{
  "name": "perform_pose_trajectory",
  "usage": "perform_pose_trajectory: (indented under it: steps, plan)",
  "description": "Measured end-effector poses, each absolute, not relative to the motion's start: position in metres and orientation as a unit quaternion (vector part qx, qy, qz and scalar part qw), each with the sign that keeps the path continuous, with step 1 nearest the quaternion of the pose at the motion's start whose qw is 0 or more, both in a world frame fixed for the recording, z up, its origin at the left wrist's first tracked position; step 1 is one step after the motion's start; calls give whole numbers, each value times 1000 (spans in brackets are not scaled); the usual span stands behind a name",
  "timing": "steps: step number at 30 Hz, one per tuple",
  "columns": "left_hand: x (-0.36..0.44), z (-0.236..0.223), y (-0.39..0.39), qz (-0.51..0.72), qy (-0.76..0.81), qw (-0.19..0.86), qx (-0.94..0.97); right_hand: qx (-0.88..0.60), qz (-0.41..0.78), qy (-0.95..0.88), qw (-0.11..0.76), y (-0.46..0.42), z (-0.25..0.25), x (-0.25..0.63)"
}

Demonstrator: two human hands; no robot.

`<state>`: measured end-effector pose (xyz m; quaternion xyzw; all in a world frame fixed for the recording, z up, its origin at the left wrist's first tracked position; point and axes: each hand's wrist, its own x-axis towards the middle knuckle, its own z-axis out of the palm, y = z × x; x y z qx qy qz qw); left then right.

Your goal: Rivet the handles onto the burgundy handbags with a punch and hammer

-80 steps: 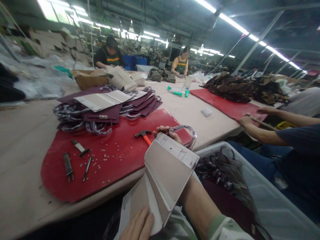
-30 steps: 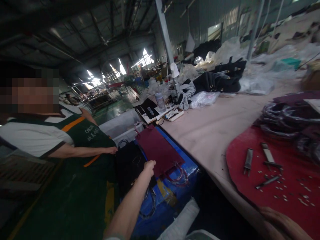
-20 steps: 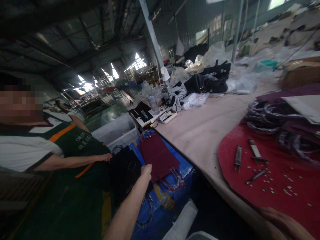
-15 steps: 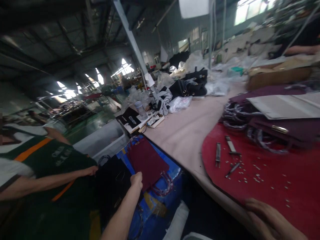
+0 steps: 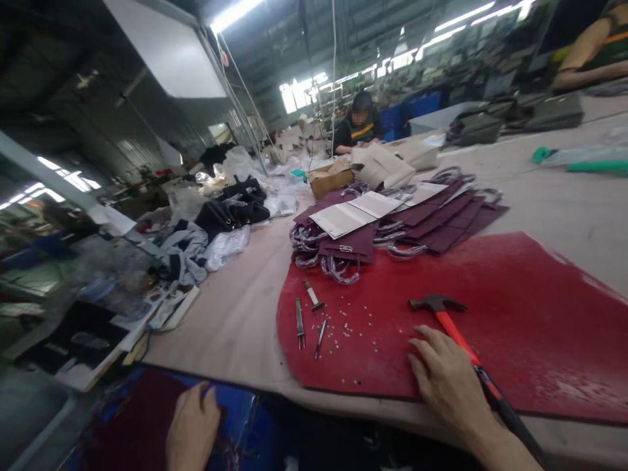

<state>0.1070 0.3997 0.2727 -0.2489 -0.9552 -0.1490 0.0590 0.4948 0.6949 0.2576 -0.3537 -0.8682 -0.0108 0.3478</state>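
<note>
The right hand lies at the near edge of the red board, palm down, with the fingers loosely spread. The hammer is positioned just beside it: head on the board, orange-and-black handle running along the outer side of the hand toward the near edge of the counter.

The left hand is located at lower left, fingers bent, over the right-hand border of a maroon piece on a blue surface. Whether it grips the maroon piece cannot be told.

Three metal tools lie near the board's left end: a forked tool, a pale-handled tool and a slim tool. Small pale bits are scattered beside them.

Maroon bags with plastic-wrapped handles are stacked at the far edge of the board; a light panel rests on top. A cardboard box stands behind the stack.
</note>
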Motion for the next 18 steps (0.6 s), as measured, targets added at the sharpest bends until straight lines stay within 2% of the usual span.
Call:
perform_pose_trajectory:
  steps: [4, 7, 13, 18]
  plan:
    - [141, 297, 542, -271, -890, 12, -368, -466, -100, -838, 265, 718, 259, 514]
    - [165, 317, 645, -299, -828, 22, -474, -511, -139, -814, 239, 725, 255, 529]
    - [165, 354, 795, -120, -832, 83, -535, -479, -162, -816, 281, 728, 233, 545]
    - [138, 360, 846, -58, -834, 61, -545, -461, -190, -817, 290, 728, 230, 545]
